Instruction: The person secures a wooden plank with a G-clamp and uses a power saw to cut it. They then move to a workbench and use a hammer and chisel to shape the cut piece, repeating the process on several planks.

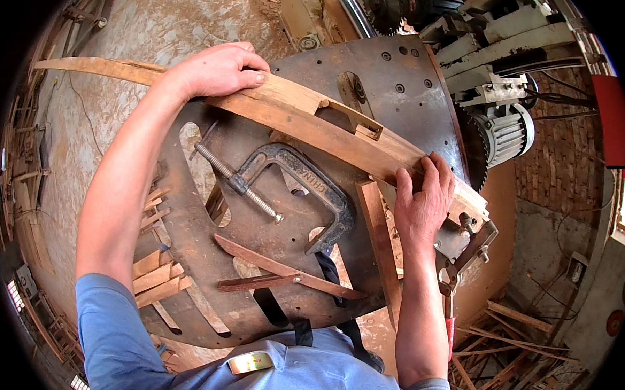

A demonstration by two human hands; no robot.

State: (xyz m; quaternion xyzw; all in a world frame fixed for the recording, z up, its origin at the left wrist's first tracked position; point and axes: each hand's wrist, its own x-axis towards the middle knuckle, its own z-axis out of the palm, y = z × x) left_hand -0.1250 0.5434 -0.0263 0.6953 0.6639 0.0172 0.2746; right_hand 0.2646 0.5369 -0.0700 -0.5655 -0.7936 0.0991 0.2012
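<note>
Wooden notched beam, gripped by left hand and right hand, is apparently being positioned, next calling for steady guidance.

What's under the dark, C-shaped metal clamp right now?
The clamp lies on a slotted, rusty-brown metal tabletop, visible around it; whatever is directly beneath the clamp itself is covered.

long curved wooden beam, notched far edge, slanting across metal table

wooden beam: honey-brown, grained | C-clamp: dark grey | bevel: reddish-brown | shirt: blue
</note>
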